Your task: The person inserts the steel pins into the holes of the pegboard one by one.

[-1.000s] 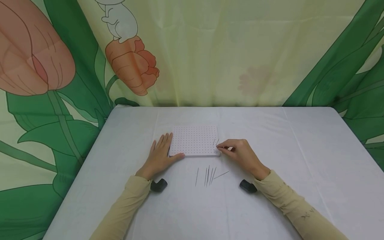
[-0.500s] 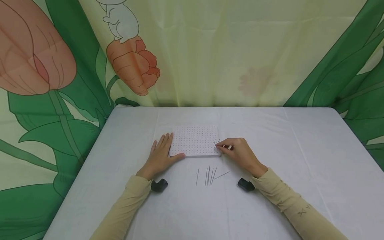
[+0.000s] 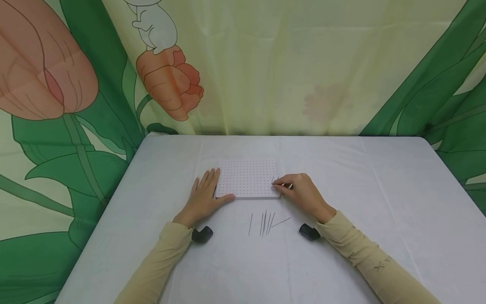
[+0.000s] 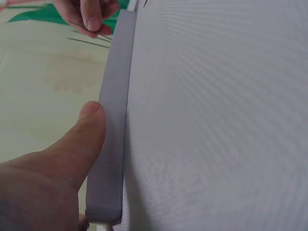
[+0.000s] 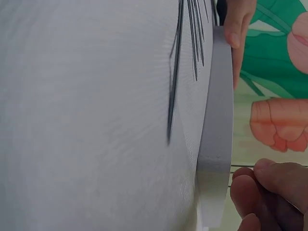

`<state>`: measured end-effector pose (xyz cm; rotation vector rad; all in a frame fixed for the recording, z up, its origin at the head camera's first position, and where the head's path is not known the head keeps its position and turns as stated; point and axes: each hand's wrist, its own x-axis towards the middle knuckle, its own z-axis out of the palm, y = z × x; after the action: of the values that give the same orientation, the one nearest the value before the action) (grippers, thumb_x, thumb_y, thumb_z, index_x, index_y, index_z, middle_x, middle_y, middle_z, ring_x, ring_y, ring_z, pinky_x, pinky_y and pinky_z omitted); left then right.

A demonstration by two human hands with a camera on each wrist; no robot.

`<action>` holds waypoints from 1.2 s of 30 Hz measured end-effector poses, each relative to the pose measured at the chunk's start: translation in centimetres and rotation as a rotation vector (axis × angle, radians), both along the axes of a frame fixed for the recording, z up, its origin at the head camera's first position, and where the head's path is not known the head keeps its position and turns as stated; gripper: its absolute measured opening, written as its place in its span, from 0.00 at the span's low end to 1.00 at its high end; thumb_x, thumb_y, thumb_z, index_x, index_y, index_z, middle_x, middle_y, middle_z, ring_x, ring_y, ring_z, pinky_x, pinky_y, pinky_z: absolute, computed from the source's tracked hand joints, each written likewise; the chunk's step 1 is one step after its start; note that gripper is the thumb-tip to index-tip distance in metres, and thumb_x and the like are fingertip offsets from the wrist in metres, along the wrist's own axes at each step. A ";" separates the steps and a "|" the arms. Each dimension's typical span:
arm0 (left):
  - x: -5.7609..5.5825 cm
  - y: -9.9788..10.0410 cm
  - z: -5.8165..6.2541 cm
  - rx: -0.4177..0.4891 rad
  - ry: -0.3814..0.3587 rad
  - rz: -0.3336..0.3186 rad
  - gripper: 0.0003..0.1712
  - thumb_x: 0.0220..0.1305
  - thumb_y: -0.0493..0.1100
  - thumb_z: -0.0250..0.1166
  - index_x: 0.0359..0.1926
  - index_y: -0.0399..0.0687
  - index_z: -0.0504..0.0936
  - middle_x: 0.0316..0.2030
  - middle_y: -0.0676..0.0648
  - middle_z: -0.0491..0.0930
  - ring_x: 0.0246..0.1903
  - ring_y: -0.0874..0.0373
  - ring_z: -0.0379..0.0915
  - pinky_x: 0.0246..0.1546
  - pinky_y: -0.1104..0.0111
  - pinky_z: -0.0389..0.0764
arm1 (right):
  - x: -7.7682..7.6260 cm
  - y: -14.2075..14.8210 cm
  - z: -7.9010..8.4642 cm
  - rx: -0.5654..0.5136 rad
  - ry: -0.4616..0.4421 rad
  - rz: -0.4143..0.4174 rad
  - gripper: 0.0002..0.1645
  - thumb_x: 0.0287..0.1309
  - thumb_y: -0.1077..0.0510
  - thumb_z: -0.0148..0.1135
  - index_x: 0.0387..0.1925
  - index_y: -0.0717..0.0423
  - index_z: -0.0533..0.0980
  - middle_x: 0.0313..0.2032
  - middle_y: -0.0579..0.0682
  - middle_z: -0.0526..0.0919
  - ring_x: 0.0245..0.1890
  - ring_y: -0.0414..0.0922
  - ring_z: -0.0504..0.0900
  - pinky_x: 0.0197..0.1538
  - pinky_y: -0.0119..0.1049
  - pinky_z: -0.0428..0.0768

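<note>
A white pegboard [image 3: 247, 177] with rows of small holes lies flat on the table. My left hand [image 3: 204, 197] rests against it, straight fingers along the left side and the thumb [image 4: 91, 125] on the near edge. At the board's right side my right hand [image 3: 301, 190] pinches a thin dark metal rod [image 5: 239, 166] between thumb and index finger. This rod stands up from the board; whether its end is in a hole is hidden. Other thin rods [image 4: 86, 42] stand in the board beside the fingertips. Several loose rods [image 3: 263, 223] lie on the cloth in front of the board.
White cloth [image 3: 341, 261] covers the table. A curtain [image 3: 265, 76] printed with plants and a rabbit on a carrot hangs behind the far edge. Black wrist devices [image 3: 202, 235] sit at both sleeve cuffs.
My right hand has shifted slightly left and away from me along the board's right side, still pinching a rod. The left hand and the loose rods have stayed in place.
</note>
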<state>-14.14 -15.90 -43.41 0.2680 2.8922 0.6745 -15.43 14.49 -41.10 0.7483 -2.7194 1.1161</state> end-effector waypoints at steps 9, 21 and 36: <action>0.0 0.1 0.1 -0.006 -0.002 0.006 0.62 0.60 0.74 0.59 0.79 0.46 0.40 0.79 0.45 0.39 0.79 0.47 0.30 0.76 0.47 0.30 | -0.2 -0.6 0.1 0.075 0.021 -0.019 0.05 0.56 0.61 0.71 0.36 0.56 0.88 0.31 0.47 0.89 0.25 0.34 0.79 0.31 0.30 0.76; 0.1 0.2 0.4 -0.002 -0.006 0.006 0.62 0.61 0.72 0.60 0.79 0.45 0.40 0.79 0.43 0.40 0.79 0.46 0.30 0.75 0.47 0.30 | -0.1 -0.6 0.1 0.057 -0.008 -0.044 0.05 0.56 0.61 0.72 0.36 0.55 0.89 0.33 0.47 0.89 0.26 0.36 0.80 0.31 0.30 0.76; 0.0 0.2 0.0 -0.022 -0.004 0.008 0.62 0.60 0.74 0.59 0.79 0.46 0.40 0.79 0.45 0.39 0.79 0.47 0.29 0.76 0.47 0.30 | 0.8 0.5 0.7 0.056 -0.031 -0.019 0.06 0.55 0.61 0.72 0.37 0.53 0.89 0.32 0.43 0.89 0.26 0.35 0.80 0.33 0.30 0.78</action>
<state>-14.17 -15.67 -43.46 0.2516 2.8964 0.6429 -14.60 14.96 -40.43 0.7164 -2.7882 1.0600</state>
